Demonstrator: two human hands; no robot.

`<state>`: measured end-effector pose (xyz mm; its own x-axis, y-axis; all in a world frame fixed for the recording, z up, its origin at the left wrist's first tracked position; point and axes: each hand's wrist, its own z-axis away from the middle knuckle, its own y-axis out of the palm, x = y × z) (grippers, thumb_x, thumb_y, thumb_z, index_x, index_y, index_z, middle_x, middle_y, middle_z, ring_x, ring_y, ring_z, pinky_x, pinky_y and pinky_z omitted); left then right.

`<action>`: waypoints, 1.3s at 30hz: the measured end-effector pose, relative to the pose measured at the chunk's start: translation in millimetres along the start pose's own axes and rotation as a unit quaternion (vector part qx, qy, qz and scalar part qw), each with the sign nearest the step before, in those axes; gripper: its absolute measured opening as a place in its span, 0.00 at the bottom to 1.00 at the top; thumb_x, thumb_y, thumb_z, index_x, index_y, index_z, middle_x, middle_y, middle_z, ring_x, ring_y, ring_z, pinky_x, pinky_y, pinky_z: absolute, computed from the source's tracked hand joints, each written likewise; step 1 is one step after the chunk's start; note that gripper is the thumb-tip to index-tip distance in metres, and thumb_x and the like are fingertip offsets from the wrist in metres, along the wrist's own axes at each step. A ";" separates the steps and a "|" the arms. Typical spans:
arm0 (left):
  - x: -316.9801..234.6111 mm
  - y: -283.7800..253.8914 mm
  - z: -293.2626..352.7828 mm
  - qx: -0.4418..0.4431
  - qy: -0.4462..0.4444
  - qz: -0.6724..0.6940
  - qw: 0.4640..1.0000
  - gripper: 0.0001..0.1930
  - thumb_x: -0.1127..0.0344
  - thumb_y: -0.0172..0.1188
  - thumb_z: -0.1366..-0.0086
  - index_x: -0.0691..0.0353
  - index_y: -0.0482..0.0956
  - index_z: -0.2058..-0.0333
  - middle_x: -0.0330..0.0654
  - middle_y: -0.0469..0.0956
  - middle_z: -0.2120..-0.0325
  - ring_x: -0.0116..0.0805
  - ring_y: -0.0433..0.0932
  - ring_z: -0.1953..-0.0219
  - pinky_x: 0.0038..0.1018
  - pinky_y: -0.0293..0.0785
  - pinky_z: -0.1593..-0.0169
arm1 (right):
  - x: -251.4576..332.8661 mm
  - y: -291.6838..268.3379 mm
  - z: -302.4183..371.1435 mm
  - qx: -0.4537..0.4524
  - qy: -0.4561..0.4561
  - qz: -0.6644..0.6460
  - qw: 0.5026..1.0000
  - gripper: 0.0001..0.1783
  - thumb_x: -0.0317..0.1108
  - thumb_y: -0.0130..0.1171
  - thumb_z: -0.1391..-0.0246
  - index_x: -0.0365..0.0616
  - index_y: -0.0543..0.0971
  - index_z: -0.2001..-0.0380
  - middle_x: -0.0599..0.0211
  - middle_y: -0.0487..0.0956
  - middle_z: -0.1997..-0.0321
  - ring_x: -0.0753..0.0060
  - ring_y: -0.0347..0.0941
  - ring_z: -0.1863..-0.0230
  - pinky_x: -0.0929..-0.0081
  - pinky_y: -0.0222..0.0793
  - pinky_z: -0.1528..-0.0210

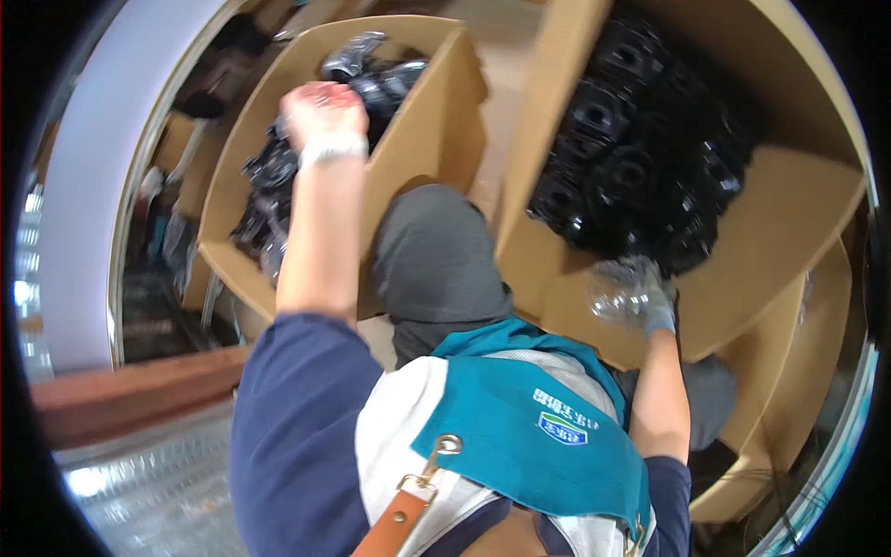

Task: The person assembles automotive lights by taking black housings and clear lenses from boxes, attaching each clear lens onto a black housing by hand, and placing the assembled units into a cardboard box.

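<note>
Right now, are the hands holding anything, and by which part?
The right hand holds a clear plastic piece by its right side; whether the left hand holds anything cannot be told.

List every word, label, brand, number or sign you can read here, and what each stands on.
White lettering on the teal apron: small and blurred; not quoted.
Blue, white and green shield badge below it: characters too small to read surely.
Left cardboard box, right cardboard box: no print made out.
Clear plastic piece at the right hand: no marking made out.
</note>
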<state>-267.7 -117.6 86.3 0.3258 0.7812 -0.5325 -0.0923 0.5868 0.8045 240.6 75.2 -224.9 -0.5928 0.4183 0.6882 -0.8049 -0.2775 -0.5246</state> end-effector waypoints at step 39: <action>43.5 -17.6 304.1 0.794 -0.283 0.139 0.521 0.12 0.58 0.50 0.33 0.61 0.72 0.66 0.38 0.73 0.68 0.31 0.70 0.65 0.28 0.63 0.61 | -10.0 -2.6 -20.9 -0.056 0.029 0.062 0.996 0.52 0.56 0.73 0.68 0.33 0.67 0.43 0.50 0.69 0.39 0.54 0.65 0.38 0.68 0.58 0.36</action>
<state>34.2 -158.7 129.0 0.7741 0.3383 -0.5351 0.5375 -0.7978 0.2730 249.2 89.9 -240.9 -0.6817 0.4364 0.5872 -0.7159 -0.2324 -0.6584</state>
